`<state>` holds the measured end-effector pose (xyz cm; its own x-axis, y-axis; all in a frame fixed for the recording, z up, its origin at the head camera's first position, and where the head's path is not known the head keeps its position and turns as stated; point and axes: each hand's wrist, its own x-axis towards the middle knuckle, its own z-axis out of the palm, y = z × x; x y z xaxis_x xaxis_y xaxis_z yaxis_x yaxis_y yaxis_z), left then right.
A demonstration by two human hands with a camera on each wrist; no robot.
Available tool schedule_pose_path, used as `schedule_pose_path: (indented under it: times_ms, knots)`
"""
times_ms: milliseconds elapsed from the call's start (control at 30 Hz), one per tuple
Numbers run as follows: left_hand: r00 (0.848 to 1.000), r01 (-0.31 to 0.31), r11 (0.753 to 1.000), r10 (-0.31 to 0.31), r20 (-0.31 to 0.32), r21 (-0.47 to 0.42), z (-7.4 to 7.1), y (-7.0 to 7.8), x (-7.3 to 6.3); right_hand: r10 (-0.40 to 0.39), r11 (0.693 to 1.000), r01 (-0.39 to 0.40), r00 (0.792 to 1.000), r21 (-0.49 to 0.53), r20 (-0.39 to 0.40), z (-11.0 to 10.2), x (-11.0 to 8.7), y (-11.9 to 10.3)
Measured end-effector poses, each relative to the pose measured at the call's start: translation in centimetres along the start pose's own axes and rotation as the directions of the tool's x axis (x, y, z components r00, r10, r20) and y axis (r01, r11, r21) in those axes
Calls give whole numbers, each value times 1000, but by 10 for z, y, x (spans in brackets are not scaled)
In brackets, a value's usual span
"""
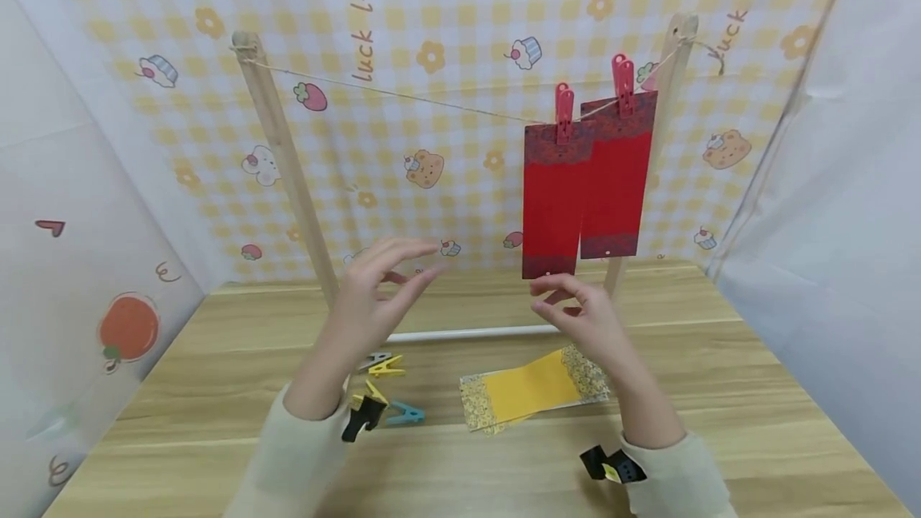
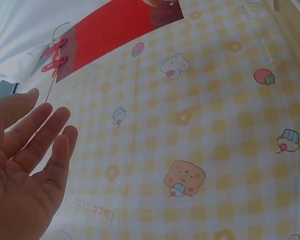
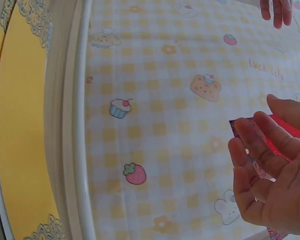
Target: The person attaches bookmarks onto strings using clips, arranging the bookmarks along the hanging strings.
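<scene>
Two red paper cards hang from a thin string, the nearer card (image 1: pixel 550 214) lower than the farther card (image 1: pixel 617 190). A pink clothespin (image 1: pixel 564 114) pinches the nearer card's top, and another pink clothespin (image 1: pixel 623 86) holds the farther one. My right hand (image 1: pixel 579 314) hovers just under the nearer card's bottom edge, fingers loosely bent around nothing. In the right wrist view part of a red card (image 3: pixel 285 130) shows behind that hand. Over on the left, my left hand (image 1: pixel 384 286) is in mid-air below the string, thumb apart from the fingers, holding nothing.
Two wooden posts carry the string (image 1: pixel 403 94); the left post (image 1: pixel 284 150) stands behind my left hand. A white rod (image 1: pixel 468 334) lies between them. Yellow patterned cards (image 1: pixel 532 388) lie on the table, with a blue clothespin (image 1: pixel 405 414), a yellow clothespin (image 1: pixel 387 366) and others nearby.
</scene>
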<state>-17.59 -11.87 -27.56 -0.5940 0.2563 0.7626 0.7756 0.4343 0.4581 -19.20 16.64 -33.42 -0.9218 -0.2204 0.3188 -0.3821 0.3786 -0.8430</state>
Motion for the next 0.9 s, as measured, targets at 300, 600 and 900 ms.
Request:
schedule_pose_path:
  times_ms: [300,600,900]
  knots:
    - [998,69,995,-69,-9,67,-12,-15,-34,39,995,-21,984,-103,174,19,1,9]
    - [981,175,974,-186,64,144,-19,-30,-58,24,991,29,926,-134,378,40,-1,20]
    - [958,250,944,-274,89,215,-28,-47,-80,105,974,21,840,-224,533,51,-1,29]
